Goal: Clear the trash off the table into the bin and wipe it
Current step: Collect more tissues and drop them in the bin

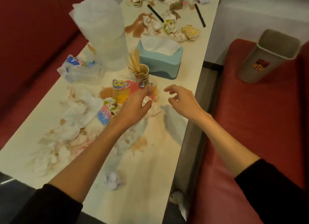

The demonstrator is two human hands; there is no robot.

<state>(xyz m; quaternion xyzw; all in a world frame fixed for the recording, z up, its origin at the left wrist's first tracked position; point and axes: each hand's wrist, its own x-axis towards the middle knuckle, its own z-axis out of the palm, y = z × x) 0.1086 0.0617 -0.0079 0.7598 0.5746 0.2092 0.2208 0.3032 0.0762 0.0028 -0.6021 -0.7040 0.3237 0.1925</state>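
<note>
Orange wrapper: the crinkled snack wrapper (132, 90) lies flat on the cream table (150, 165), just beyond the left hand (133, 106), its long axis running left to right across the view.
Left hand: fingers spread and curled over a small white tissue wad (147, 100); whether they already pinch it I cannot tell.
Right hand: the right hand (182, 98) hovers loose and empty, fingers half curled, just right of the wad and near the table's right edge.
Nearer hand: the left, judged by its fingertips touching or nearly touching the wad and wrapper.
Bin: the grey bin (267, 56) stands on the red bench (242, 123) to the right, well apart, across a gap from the table edge; the right hand lies on that side.
Crowding: a paper cup of sticks (142, 71) and the blue tissue box (160, 61) stand just behind the wrapper.
Open room: bare tabletop toward the person, so I judge a pull toward the near edge is the freest path.
Remaining: tissues and brown spills lie all along the table; wiping is not yet begun.
</note>
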